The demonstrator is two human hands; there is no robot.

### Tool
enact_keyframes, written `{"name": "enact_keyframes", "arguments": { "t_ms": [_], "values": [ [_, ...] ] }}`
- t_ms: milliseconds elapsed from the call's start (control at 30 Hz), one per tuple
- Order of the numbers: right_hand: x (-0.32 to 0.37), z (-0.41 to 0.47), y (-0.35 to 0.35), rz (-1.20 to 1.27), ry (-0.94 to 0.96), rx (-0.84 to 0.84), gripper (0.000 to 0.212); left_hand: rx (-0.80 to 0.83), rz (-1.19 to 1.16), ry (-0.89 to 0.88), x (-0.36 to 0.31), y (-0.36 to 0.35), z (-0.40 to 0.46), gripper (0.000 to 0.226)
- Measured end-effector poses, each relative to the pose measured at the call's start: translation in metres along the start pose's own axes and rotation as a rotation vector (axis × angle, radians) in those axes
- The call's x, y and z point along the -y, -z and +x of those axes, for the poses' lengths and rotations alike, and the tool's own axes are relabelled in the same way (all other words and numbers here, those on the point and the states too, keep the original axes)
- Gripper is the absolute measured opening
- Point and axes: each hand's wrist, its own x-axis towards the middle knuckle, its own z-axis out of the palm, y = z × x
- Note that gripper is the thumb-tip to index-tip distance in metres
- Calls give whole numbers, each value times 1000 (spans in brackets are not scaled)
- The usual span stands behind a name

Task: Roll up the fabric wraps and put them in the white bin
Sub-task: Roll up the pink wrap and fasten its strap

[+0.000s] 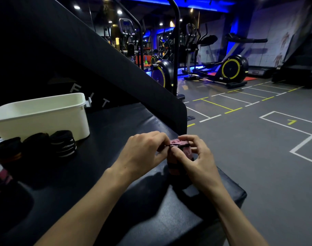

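A pink and black fabric wrap (178,153) is held over the right edge of the black padded bench (116,157). My left hand (142,151) pinches its top end, and my right hand (197,157) pinches the wrap from the other side; its loose tail hangs down between my wrists. The white bin (40,116) stands at the back left of the bench. Three rolled dark wraps sit in a row before the bin: one with white stripes (63,143), a plain dark one (36,144), and one with orange stripes (8,150).
A loose pink and black wrap (2,176) lies at the bench's left edge. A slanted black pad (98,59) rises behind the bench. Grey gym floor with painted lines (240,121) opens to the right, with exercise bikes (231,68) farther back.
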Motion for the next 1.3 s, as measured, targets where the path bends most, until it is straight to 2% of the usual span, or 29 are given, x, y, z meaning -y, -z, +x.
{"name": "enact_keyframes", "arguments": {
  "t_ms": [100, 267, 467, 633, 767, 967, 1133, 1300],
  "values": [
    [-1, 1, -2, 20, -9, -12, 43, -56, 66, -38, -3, -5, -1, 13],
    [-1, 1, -10, -6, -5, -76, 43, -74, 64, -44, -7, -13, -4, 14],
    [1, 1, -6, -27, 9, -57, 39, 6, -77, 73, -6, -7, -1, 15],
    [5, -2, 2, -35, 72, 60, 36, 189, -111, 147, -2, 10, 4, 16],
    [10, -4, 2, -49, 113, 84, 38, 306, -65, 159, -2, 16, 4, 22],
    [11, -6, 3, -63, 141, 87, 40, 337, 22, 127, -5, 17, 4, 18],
    [12, -6, 5, -79, 163, 120, 41, 345, -30, 119, -1, 18, 3, 26],
    [13, -8, 3, -59, 162, 75, 46, 298, -82, 123, -6, 13, 3, 20]
  ]
}}
